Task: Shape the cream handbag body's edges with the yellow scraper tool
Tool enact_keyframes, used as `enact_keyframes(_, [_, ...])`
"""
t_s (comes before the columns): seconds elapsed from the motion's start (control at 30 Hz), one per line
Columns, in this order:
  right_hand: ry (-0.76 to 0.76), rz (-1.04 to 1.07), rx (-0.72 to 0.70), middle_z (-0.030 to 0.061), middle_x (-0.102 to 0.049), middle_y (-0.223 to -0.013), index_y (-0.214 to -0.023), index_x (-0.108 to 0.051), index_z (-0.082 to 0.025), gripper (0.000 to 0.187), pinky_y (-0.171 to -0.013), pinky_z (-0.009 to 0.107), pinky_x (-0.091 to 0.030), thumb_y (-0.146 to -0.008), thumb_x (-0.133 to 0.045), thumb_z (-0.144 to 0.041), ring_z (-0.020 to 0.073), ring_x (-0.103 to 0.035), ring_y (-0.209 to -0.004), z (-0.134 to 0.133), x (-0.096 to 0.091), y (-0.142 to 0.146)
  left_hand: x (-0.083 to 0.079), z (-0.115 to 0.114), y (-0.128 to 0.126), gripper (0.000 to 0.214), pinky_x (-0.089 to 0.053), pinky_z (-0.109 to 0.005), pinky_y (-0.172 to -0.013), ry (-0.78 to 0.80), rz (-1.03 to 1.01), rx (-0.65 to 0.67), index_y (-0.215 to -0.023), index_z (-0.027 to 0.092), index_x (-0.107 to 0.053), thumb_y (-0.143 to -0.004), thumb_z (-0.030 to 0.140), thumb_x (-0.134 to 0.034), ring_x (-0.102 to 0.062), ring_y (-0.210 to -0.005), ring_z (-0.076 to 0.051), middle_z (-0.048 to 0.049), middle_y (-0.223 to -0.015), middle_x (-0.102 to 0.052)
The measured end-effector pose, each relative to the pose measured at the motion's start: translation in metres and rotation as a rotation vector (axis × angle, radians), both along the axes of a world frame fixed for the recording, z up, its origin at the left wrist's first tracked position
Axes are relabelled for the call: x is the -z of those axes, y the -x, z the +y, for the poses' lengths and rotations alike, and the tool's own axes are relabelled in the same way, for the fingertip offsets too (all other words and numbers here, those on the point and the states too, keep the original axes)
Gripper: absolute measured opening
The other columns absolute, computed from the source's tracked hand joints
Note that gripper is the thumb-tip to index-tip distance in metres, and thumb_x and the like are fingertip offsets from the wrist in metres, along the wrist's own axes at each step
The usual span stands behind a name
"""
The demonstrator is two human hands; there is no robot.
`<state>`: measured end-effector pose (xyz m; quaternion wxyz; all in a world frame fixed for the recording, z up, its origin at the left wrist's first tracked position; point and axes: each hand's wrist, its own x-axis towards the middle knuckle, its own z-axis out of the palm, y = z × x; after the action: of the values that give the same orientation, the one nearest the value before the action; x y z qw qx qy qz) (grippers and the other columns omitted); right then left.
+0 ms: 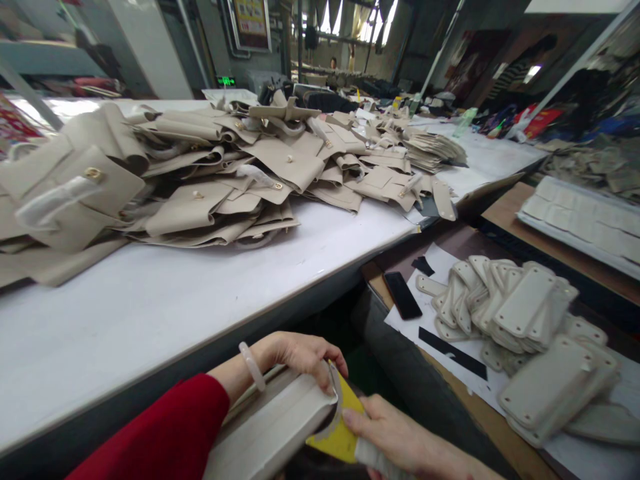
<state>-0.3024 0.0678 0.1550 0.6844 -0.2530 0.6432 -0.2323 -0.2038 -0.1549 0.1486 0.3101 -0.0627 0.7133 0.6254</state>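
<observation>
My left hand (305,357), below a pale bracelet and red sleeve, is closed over the far end of a pale, boxy bag piece (270,430) at the bottom centre. Its fingers curl over the edge, close to a flat yellow tool (343,417) with a curved, greyish edge. My right hand (387,433) grips this yellow tool by a whitish grip, partly hidden under the palm. The yellow part lies against the end of the bag piece. Its exact kind I cannot make out.
A white table (150,300) bears a heap of beige handbags (285,160) with wrapped handles. To the right, a lower bench holds stacked pale panels with holes (525,300), a phone (403,295) and a black strip (453,353). People are in the background.
</observation>
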Motion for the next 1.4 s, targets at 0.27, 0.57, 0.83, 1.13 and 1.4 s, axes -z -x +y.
enact_keyframes(0.27, [0.077,0.03,0.132,-0.0029,-0.056,-0.056,-0.079,-0.062,-0.016,0.068,-0.034,0.016,-0.034,-0.074,-0.058,-0.084,0.0061,-0.047,-0.038,-0.005,0.001,-0.017,0.006,-0.001,-0.001,0.078,-0.049,-0.034,-0.081,-0.005,0.034,-0.014,-0.127,0.019,-0.062,-0.055,0.041,-0.084,-0.061,-0.096,-0.026,-0.0048,-0.106,-0.067])
enact_keyframes(0.57, [0.123,0.012,0.246,0.0073,-0.068,-0.078,-0.095,-0.071,-0.012,0.085,-0.052,0.02,-0.042,-0.071,-0.055,-0.091,0.0113,-0.059,-0.06,-0.001,0.029,-0.036,0.009,0.002,-0.002,0.079,-0.045,-0.03,-0.073,-0.049,0.013,-0.109,-0.128,0.022,-0.057,-0.052,0.026,-0.077,-0.057,-0.088,-0.022,-0.0011,-0.099,-0.061])
enact_keyframes(0.83, [0.137,-0.013,0.264,0.001,-0.054,-0.051,-0.077,-0.063,-0.014,0.089,-0.039,0.022,-0.032,-0.066,-0.043,-0.1,0.0104,-0.048,-0.039,-0.029,0.026,-0.064,0.01,0.0,-0.009,0.103,-0.05,-0.034,-0.08,-0.223,0.029,-0.185,-0.145,0.022,-0.03,-0.048,0.018,-0.065,-0.062,-0.1,-0.025,-0.0057,-0.118,-0.066])
enact_keyframes(1.13, [0.215,0.003,0.381,0.0048,-0.062,-0.057,-0.067,-0.069,-0.015,0.078,-0.055,0.027,-0.042,-0.068,-0.058,-0.092,0.0147,-0.058,-0.055,0.009,0.041,-0.075,-0.022,-0.001,-0.078,0.068,-0.033,-0.039,-0.121,0.034,0.162,-0.572,-0.145,0.018,-0.05,-0.086,0.049,-0.065,-0.046,-0.141,-0.025,-0.0093,-0.153,-0.05])
enact_keyframes(1.4, [0.314,-0.09,0.625,0.0019,-0.069,-0.076,-0.103,-0.072,-0.014,0.065,-0.08,0.03,-0.051,-0.077,-0.069,-0.073,0.0179,-0.064,-0.075,-0.044,0.038,-0.022,-0.011,0.033,-0.087,0.057,-0.047,-0.036,-0.104,0.098,0.203,-0.625,-0.123,0.021,-0.071,-0.098,0.065,-0.046,-0.063,-0.115,-0.027,-0.0041,-0.12,-0.072])
